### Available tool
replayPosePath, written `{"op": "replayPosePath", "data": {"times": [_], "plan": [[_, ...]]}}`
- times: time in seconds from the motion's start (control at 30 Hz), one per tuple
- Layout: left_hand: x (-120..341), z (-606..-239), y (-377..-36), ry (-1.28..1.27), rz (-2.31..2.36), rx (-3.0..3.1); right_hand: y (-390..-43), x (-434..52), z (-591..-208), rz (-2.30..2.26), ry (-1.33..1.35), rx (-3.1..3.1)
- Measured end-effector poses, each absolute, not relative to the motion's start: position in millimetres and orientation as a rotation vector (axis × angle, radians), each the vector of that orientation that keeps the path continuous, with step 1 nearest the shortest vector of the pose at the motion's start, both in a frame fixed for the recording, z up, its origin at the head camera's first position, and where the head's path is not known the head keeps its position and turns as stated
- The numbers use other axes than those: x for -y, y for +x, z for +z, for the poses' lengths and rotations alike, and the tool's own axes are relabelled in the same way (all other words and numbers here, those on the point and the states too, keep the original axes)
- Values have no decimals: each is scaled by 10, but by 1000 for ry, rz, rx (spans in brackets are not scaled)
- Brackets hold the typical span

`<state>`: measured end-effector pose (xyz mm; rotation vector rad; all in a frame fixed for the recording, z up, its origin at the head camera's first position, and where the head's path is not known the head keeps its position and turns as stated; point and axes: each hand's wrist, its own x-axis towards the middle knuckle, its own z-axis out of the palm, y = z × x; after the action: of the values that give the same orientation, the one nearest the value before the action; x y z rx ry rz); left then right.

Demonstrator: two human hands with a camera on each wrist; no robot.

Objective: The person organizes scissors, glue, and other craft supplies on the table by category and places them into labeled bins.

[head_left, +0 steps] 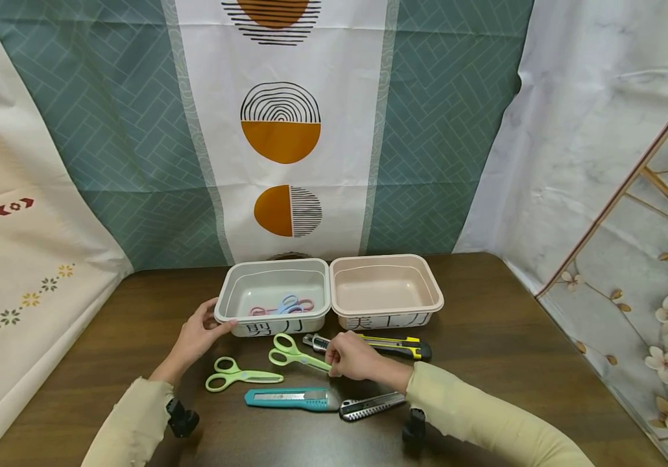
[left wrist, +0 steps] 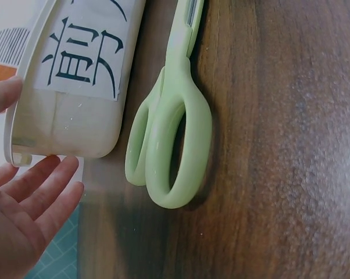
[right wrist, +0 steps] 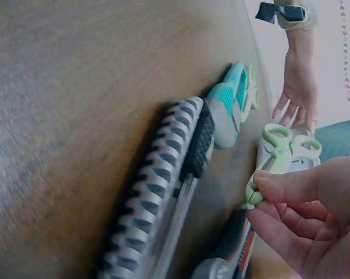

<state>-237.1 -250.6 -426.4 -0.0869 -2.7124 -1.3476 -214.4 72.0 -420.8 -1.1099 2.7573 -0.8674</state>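
Observation:
My right hand [head_left: 353, 356] pinches the blade tip of a pair of light green scissors [right wrist: 279, 152] between thumb and index finger, handles pointing toward the boxes. At the front left corner of a pale grey plastic box [head_left: 278, 269], my left hand [head_left: 196, 334] rests its thumb against the rim, with the other fingers fairly straight along the side. That box has a label with black characters and holds pink and blue scissors [head_left: 290, 305]. A second pair of green scissors [left wrist: 181, 122] lies on the table in front of the left hand.
A pinkish box [head_left: 389, 263] with another label stands against the grey one. A yellow and black utility knife [head_left: 410, 347] and a silver-ended knife [head_left: 315, 342] lie before it. Nearer are a teal utility knife [head_left: 290, 398] and a black and silver one [head_left: 371, 406] on the wooden table [head_left: 503, 363].

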Motion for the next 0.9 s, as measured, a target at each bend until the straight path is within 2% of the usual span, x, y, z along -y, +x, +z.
{"op": "replayPosePath", "data": {"times": [0.9], "plan": [[2516,-4264,-2381,-86,-1356,2722,-2356,-709,-3599,-810,-1184,-2762]]}}
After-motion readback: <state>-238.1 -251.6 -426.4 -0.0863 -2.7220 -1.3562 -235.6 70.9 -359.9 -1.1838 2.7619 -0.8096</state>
